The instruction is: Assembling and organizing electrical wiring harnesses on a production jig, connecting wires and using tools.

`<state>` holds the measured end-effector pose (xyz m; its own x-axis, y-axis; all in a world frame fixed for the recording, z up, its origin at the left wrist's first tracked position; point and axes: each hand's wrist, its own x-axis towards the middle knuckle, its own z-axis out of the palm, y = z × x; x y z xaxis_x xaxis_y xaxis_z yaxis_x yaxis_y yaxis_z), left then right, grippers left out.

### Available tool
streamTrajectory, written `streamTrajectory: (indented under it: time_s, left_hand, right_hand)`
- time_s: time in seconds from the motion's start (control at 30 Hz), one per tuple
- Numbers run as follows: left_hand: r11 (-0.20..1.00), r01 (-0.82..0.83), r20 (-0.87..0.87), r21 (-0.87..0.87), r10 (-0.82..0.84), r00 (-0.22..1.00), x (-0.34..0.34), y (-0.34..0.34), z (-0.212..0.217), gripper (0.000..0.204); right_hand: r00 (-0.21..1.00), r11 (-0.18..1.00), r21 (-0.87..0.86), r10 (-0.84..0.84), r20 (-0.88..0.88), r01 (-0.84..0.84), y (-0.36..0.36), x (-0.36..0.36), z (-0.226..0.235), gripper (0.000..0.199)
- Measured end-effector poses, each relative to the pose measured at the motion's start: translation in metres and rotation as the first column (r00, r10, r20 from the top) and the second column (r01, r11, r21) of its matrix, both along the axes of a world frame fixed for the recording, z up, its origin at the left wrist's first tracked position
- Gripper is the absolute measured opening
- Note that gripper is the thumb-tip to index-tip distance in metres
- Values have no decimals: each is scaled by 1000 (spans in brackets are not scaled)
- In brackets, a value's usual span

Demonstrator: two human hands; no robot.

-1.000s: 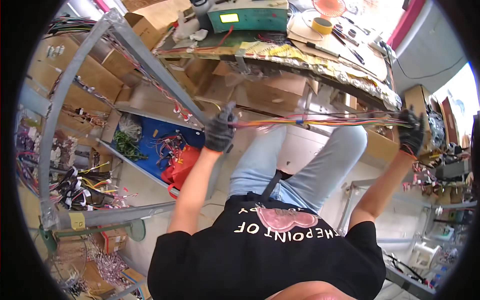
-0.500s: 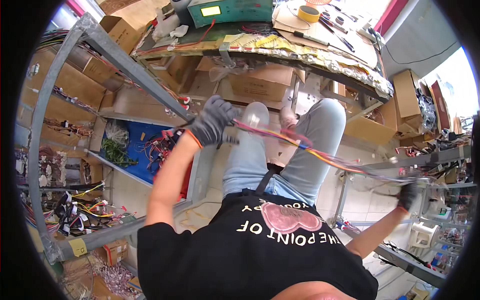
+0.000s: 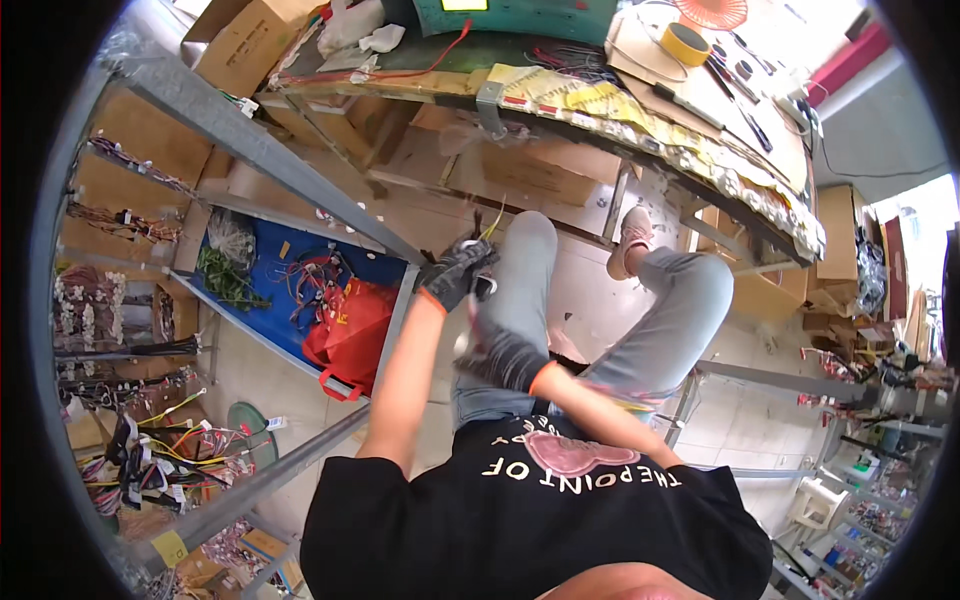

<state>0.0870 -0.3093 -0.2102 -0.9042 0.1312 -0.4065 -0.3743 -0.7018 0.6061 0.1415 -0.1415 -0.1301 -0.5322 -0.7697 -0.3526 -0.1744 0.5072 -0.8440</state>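
Note:
My left hand (image 3: 456,274), in a dark grey glove with an orange cuff, is closed around a wire harness. Thin yellow and dark wire ends (image 3: 490,224) stick up above its fingers. Just below it, my right hand (image 3: 508,360), gloved the same way, reaches across my lap with curled fingers, blurred by motion. A smeared pinkish strand runs between the two hands. More of the harness, a pink, yellow and green wire bundle (image 3: 625,400), shows beside and under my right forearm over my thigh. The right palm is hidden.
A metal rack frame (image 3: 260,150) crosses on the left, near a blue tray (image 3: 235,300) holding a red bag (image 3: 350,325) and wires. Ahead stands a workbench (image 3: 420,88) with tape (image 3: 685,45) and a green instrument (image 3: 520,18). Wire bundles (image 3: 140,455) hang at left; another rack bar (image 3: 780,380) is at right.
My right hand has swung from the far right across my lap to just below my left hand. The stretched harness now hangs slack over my thigh. My left hand and the view have shifted slightly.

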Motion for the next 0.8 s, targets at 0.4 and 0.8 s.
streamTrajectory:
  time_s: [0.4,0.8]
  left_hand:
    - [873,232,-79,-428,-292,953,78,-10,147,74]
    - [995,84,90,62,-90,992,58,-29,114,64]
  right_hand:
    - [737,447,-607,-552,390,656,11,-122,-79,40]
    - [670,408,-558,-609,423,723,-40,-208,37,23]
